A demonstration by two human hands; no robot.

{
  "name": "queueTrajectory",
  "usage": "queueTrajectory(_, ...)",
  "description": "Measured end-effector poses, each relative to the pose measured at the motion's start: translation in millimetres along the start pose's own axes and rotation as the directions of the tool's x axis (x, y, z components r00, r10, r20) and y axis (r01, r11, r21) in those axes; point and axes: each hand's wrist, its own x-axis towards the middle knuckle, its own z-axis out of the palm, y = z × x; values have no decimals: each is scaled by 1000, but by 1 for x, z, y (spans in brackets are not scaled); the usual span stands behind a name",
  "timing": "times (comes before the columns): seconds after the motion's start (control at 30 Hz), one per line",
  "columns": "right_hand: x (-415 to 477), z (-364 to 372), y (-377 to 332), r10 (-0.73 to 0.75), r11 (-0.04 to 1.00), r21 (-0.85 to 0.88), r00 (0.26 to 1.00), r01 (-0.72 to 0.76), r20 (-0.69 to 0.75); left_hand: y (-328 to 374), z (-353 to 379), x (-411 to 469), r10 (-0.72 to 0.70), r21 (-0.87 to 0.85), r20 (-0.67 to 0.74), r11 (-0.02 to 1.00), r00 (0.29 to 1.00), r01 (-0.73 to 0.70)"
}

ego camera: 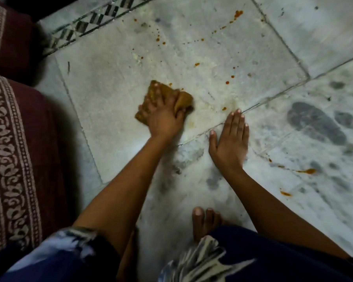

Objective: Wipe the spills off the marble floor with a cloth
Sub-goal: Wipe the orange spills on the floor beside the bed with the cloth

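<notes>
The left hand's fingers (pixel 151 102) pressed down, gripping the stained cloth (pixel 183 99) on the marble floor (pixel 114 94); the right hand (pixel 230 139) lay flat, open. The saturated cloth might smear the orange spills (pixel 226 82) at two o'clock instead of lifting them.

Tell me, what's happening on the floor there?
A person is crouched down, cleaning up a mess. The left hand presses a stained brown cloth onto the marble floor, while the right hand lies flat on the floor for support. Lots of orange spots are still scattered beyond the cloth, and more streaks sit off to the right, so plenty is left to wipe.
</notes>
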Motion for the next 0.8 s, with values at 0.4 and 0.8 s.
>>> queueTrajectory(0.4, 1, 1, -1, 9, 1000, 14, 1000, -9, 0, -28, -4, 14, -86, 3, -26, 996, 996, 87)
queueTrajectory(0.8, 2, 0, -1, 14, 999, 38, 1000, -14, 2, -42, -7, 3, 190, 143, 13, 971, 982, -190)
